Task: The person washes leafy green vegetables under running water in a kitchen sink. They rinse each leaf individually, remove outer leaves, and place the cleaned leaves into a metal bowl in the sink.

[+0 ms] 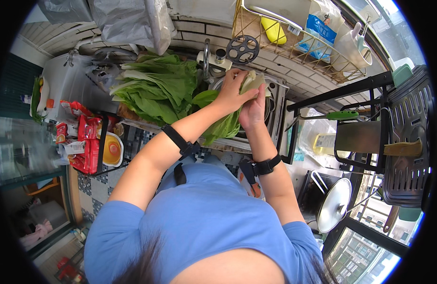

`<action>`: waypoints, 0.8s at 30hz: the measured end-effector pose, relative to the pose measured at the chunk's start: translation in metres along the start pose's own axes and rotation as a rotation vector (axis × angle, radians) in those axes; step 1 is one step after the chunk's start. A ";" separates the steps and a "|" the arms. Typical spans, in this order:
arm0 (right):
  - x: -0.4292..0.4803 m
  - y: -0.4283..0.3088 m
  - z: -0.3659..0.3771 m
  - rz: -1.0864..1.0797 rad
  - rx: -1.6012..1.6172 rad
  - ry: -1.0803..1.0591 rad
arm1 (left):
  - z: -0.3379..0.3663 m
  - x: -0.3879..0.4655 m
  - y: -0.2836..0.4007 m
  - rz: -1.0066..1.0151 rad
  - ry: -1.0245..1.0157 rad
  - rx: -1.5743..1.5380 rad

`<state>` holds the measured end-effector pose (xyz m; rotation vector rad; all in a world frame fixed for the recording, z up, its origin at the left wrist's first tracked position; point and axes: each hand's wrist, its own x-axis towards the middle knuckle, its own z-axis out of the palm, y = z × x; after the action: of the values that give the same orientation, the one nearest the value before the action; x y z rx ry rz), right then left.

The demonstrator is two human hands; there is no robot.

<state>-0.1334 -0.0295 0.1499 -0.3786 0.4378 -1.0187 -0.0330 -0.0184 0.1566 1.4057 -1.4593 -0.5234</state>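
Note:
Over the metal sink, both hands are on a bunch of leafy greens. My left hand holds the pale stem end from the left, its fingers at the top. My right hand grips the same stem base from the right, thumb pointing up. The leaves hang down to the left, below my left forearm. A large pile of green leaves lies on the counter left of the faucet. The board under the pile is mostly hidden.
A wire shelf with a yellow item and a blue-and-white bag hangs above the sink. A black rack with a cleaver stands right. Red packets sit in a left rack. A glass lid is lower right.

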 end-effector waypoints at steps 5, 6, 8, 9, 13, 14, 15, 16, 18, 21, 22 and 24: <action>-0.010 0.030 -0.001 0.008 -0.075 -0.115 | -0.034 -0.006 -0.019 -0.361 -0.517 -0.479; -0.008 0.041 0.000 -0.008 -0.132 -0.108 | -0.042 -0.009 -0.023 -0.432 -0.507 -0.475; -0.005 0.050 -0.002 -0.064 -0.290 -0.165 | -0.053 -0.018 -0.030 -0.504 -0.472 -0.501; -0.003 0.053 -0.004 -0.102 -0.391 -0.211 | -0.055 -0.021 -0.034 -0.502 -0.396 -0.571; 0.000 0.060 -0.025 -0.176 -0.680 -0.366 | -0.058 -0.036 -0.049 -0.482 -0.156 -0.664; 0.003 0.056 -0.037 -0.170 -0.740 -0.438 | -0.060 -0.038 -0.053 -0.494 -0.147 -0.642; 0.009 0.053 -0.051 -0.204 -0.755 -0.298 | -0.062 -0.040 -0.056 -0.524 -0.138 -0.626; 0.015 0.052 -0.067 -0.237 -0.769 -0.174 | -0.065 -0.044 -0.059 -0.533 -0.091 -0.667; 0.034 0.045 -0.105 -0.252 -0.782 0.175 | -0.071 -0.052 -0.061 -0.520 -0.018 -0.537; 0.060 0.017 -0.162 -0.045 -0.853 0.866 | -0.079 -0.062 -0.059 -0.520 0.013 -0.399; 0.066 0.013 -0.174 0.060 -0.802 0.932 | -0.080 -0.063 -0.057 -0.493 0.020 -0.358; 0.078 0.006 -0.191 0.246 -0.588 1.029 | -0.083 -0.066 -0.052 -0.513 0.014 -0.269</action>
<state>-0.1922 -0.1132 -0.0294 -0.2806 1.6899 -0.7634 0.0516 0.0567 0.1236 1.5560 -0.9626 -0.9893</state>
